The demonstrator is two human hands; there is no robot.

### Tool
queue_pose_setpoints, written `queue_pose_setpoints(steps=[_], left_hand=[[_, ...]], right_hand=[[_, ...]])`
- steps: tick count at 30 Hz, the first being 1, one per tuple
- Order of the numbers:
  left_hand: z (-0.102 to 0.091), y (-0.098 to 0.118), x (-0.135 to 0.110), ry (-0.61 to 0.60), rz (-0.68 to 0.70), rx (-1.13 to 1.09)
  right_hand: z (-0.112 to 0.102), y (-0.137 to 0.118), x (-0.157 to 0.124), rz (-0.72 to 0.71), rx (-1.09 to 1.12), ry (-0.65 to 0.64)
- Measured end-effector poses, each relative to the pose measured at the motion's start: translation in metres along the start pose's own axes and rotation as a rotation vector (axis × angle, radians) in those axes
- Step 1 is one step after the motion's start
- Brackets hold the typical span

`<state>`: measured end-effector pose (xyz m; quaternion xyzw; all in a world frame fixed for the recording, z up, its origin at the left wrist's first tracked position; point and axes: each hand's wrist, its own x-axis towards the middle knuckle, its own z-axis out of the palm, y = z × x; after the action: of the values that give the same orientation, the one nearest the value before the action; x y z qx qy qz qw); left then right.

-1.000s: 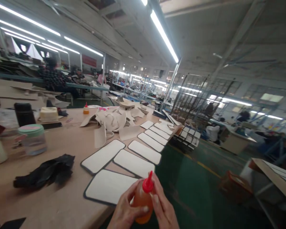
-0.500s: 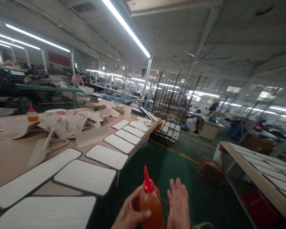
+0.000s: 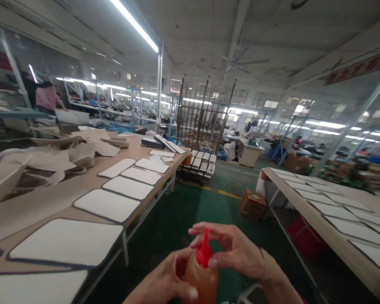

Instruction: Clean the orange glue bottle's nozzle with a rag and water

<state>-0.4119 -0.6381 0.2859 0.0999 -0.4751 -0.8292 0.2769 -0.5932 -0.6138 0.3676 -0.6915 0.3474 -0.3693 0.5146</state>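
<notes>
At the bottom of the head view my left hand [image 3: 164,283] is wrapped round the body of an orange glue bottle [image 3: 201,280], held upright over the green floor. My right hand [image 3: 232,249] curls over the bottle's red nozzle cap [image 3: 204,254], thumb and fingers pinching it. To the left, white rounded panels with dark edges [image 3: 107,204] lie in a row along the brown worktable [image 3: 91,182], running away from me.
Beige cut pieces [image 3: 50,158] pile on the table's far left. A second table with white panels [image 3: 323,202] stands at the right. A cardboard box [image 3: 253,204] sits on the aisle floor, a tall wire rack [image 3: 204,114] beyond it. A person in pink [image 3: 47,98] works far left.
The view has swung right along the aisle. My right hand, open beside the bottle half a second ago, has closed on the red cap. My left hand keeps hold of the bottle.
</notes>
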Motion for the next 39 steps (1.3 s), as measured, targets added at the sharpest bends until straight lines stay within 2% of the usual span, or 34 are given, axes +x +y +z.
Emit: queue_pose_setpoints(steps=[3,6,9,13,15,17,19,21,23,24,26,28,30,34,37,39], left_hand=[[-0.032,0.009,0.051,0.016,0.03,0.031],[-0.063,0.025,0.104,0.036,0.079,0.034],[-0.09,0.037,0.155,0.129,0.133,0.037],[-0.122,0.038,0.212,0.34,0.184,0.05],[-0.137,0.036,0.233,0.467,0.176,0.092],[-0.152,0.037,0.249,0.575,0.166,0.181],[-0.166,0.04,0.26,0.627,0.176,0.261],[-0.18,0.043,0.269,0.612,0.186,0.305],[-0.192,0.045,0.277,0.589,0.189,0.326],[-0.197,0.045,0.283,0.59,0.195,0.338],[-0.206,0.044,0.3,0.604,0.229,0.34],[-0.211,0.041,0.325,0.614,0.264,0.303],[-0.214,0.039,0.354,0.633,0.279,0.26],[-0.212,0.043,0.418,0.706,0.29,0.285],[-0.211,0.05,0.467,0.759,0.297,0.325],[-0.212,0.053,0.498,0.778,0.303,0.344]], right_hand=[[-0.042,0.021,0.03,-0.029,-0.121,0.096],[-0.085,0.05,0.068,-0.046,-0.118,0.248],[-0.12,0.086,0.106,-0.045,-0.097,0.424],[-0.143,0.134,0.146,-0.043,-0.09,0.732],[-0.15,0.151,0.16,-0.01,-0.115,0.822],[-0.161,0.156,0.172,0.024,-0.097,0.79],[-0.18,0.148,0.181,0.015,0.02,0.679],[-0.207,0.134,0.188,-0.088,0.167,0.626],[-0.236,0.122,0.194,-0.222,0.198,0.688],[-0.25,0.12,0.197,-0.249,0.143,0.736],[-0.273,0.126,0.206,-0.186,-0.068,0.752],[-0.291,0.144,0.217,-0.081,-0.315,0.667],[-0.307,0.164,0.231,-0.076,-0.492,0.608],[-0.354,0.186,0.252,-0.146,-0.605,0.643],[-0.406,0.189,0.26,-0.16,-0.665,0.613],[-0.443,0.191,0.265,-0.204,-0.738,0.539]])
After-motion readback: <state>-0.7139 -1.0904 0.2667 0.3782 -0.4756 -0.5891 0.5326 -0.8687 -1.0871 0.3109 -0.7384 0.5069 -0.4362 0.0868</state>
